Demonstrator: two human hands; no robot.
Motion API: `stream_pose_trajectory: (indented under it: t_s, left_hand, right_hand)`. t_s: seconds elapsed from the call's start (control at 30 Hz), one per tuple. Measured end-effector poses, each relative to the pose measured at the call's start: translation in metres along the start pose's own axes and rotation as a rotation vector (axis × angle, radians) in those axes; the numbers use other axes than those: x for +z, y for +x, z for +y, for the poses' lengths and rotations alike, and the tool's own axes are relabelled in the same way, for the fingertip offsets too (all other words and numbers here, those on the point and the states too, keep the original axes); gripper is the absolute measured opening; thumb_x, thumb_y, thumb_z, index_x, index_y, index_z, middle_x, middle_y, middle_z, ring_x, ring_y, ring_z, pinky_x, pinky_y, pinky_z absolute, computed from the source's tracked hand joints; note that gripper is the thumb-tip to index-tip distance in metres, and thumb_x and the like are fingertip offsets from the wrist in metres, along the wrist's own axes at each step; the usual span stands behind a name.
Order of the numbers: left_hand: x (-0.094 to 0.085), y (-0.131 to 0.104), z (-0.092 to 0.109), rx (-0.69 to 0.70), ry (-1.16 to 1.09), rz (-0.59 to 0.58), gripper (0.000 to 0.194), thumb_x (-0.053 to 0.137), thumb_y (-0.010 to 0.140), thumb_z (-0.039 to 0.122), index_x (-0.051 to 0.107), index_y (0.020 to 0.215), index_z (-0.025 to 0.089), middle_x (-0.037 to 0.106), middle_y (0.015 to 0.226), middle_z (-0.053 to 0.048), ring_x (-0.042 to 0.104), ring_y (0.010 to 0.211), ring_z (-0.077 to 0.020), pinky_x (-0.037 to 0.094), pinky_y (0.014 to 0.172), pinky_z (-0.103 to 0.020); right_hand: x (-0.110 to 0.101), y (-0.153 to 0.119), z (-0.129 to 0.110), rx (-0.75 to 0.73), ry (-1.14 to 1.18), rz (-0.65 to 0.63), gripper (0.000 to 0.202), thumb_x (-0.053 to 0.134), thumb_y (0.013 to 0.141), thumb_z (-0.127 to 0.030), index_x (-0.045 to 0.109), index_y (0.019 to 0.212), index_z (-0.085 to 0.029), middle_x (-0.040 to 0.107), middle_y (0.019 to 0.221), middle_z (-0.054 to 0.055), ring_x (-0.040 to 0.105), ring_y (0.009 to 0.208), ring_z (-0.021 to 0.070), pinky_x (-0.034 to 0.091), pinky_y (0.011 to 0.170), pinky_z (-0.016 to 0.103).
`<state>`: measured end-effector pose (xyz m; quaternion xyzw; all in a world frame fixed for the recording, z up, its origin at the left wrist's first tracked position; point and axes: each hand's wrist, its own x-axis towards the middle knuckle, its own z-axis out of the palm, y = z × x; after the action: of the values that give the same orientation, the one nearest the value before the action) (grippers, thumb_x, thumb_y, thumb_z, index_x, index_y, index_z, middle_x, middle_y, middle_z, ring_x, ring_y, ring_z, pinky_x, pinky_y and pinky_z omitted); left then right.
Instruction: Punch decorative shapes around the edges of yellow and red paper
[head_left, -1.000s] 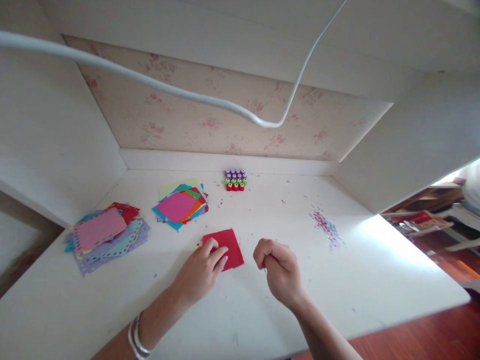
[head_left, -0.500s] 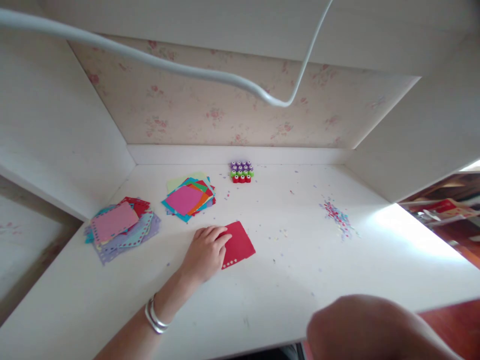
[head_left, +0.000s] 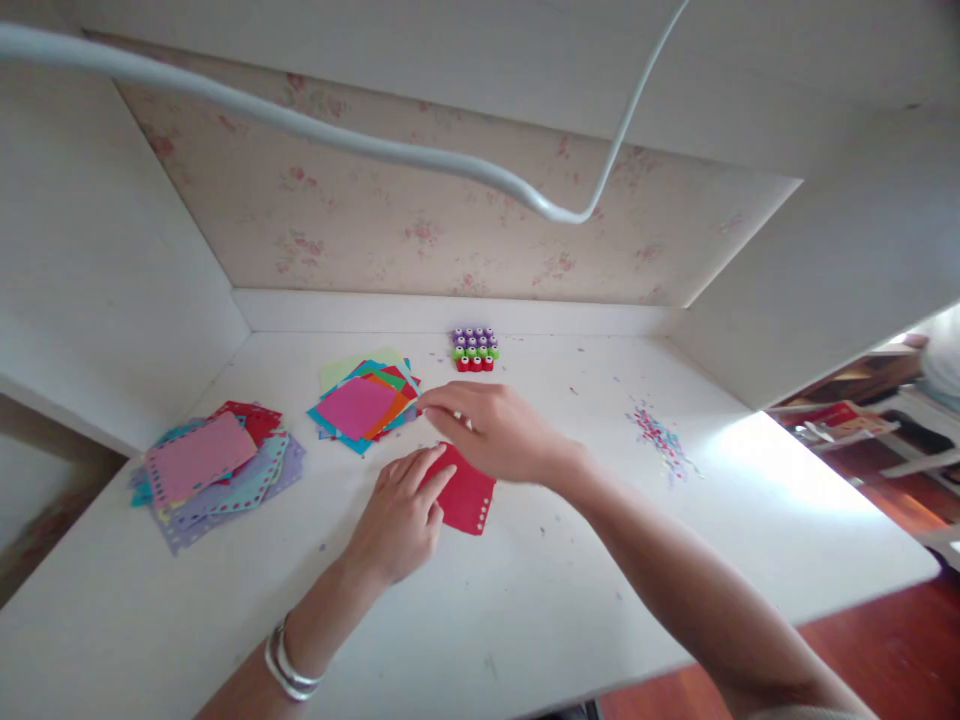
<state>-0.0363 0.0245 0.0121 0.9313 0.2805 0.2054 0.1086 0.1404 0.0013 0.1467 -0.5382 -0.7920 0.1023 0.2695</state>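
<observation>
A sheet of red paper [head_left: 466,500] lies on the table before me, with a row of small punched holes along its right edge. My left hand [head_left: 401,515] holds its left side, fingertips on top and the thumb near the edge. My right hand [head_left: 495,425] is over the far part of the sheet and hides it. Its fingers stretch left, beside a stack of coloured paper [head_left: 352,405]; nothing shows in them. Behind it stand rows of small craft punches [head_left: 474,350] in purple, green and red.
Punched coloured sheets [head_left: 202,460] lie piled at the left. A heap of tiny paper cut-outs [head_left: 660,435] is at the right, with more bits scattered about. A white cable [head_left: 420,155] hangs across the top. White panels [head_left: 787,260] wall in the table [head_left: 465,620].
My right hand has come from the lower right to above the red paper. The sheet has turned, so its punched edge faces right instead of toward me. My left hand stays at it.
</observation>
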Motion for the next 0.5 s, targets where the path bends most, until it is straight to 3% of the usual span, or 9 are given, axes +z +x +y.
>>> stream_pose_trajectory:
  t_s: [0.1, 0.2, 0.3, 0.4, 0.5]
  left_hand:
    - [0.004, -0.002, -0.001, 0.051, 0.034, -0.101, 0.055, 0.049, 0.082, 0.011, 0.052, 0.136, 0.022, 0.039, 0.151, -0.007, 0.033, 0.138, -0.0261, 0.024, 0.114, -0.046]
    - [0.004, -0.003, 0.001, 0.023, 0.027, -0.155, 0.049, 0.048, 0.086, 0.019, 0.053, 0.135, 0.026, 0.047, 0.145, -0.004, 0.038, 0.134, -0.0236, 0.021, 0.115, -0.047]
    - [0.0, -0.002, 0.005, -0.043, 0.021, -0.143, 0.042, 0.051, 0.089, 0.03, 0.057, 0.13, 0.026, 0.055, 0.133, -0.006, 0.046, 0.124, -0.0258, 0.027, 0.11, -0.048]
    - [-0.005, -0.001, 0.008, -0.097, 0.021, -0.134, 0.045, 0.054, 0.088, 0.043, 0.057, 0.129, 0.026, 0.057, 0.127, -0.009, 0.049, 0.116, -0.0291, 0.035, 0.1, -0.049]
    - [-0.006, -0.001, 0.007, -0.13, 0.017, -0.133, 0.049, 0.053, 0.088, 0.048, 0.055, 0.132, 0.026, 0.054, 0.129, -0.01, 0.049, 0.114, -0.0296, 0.037, 0.097, -0.048]
  right_hand:
    - [0.026, 0.017, 0.087, 0.387, -0.175, -0.046, 0.032, 0.04, 0.097, -0.019, 0.064, 0.118, -0.022, 0.068, 0.119, 0.005, 0.062, 0.11, 0.02, 0.046, 0.095, 0.031]
    - [0.039, 0.018, 0.148, 0.479, -0.248, -0.022, 0.047, 0.04, 0.091, -0.008, 0.049, 0.138, -0.008, 0.05, 0.142, 0.016, 0.046, 0.131, 0.0255, 0.036, 0.108, 0.036]
    - [0.043, 0.018, 0.175, 0.464, -0.266, -0.033, 0.054, 0.04, 0.089, -0.004, 0.042, 0.143, -0.008, 0.044, 0.147, 0.015, 0.039, 0.137, 0.0231, 0.03, 0.112, 0.032]
    - [0.046, 0.023, 0.185, 0.452, -0.271, -0.044, 0.052, 0.042, 0.09, -0.006, 0.045, 0.142, -0.014, 0.048, 0.144, 0.013, 0.045, 0.131, 0.0231, 0.033, 0.109, 0.033]
    - [0.046, 0.027, 0.191, 0.447, -0.261, -0.034, 0.043, 0.044, 0.09, -0.008, 0.059, 0.129, -0.016, 0.056, 0.132, 0.013, 0.056, 0.115, 0.0222, 0.039, 0.101, 0.031]
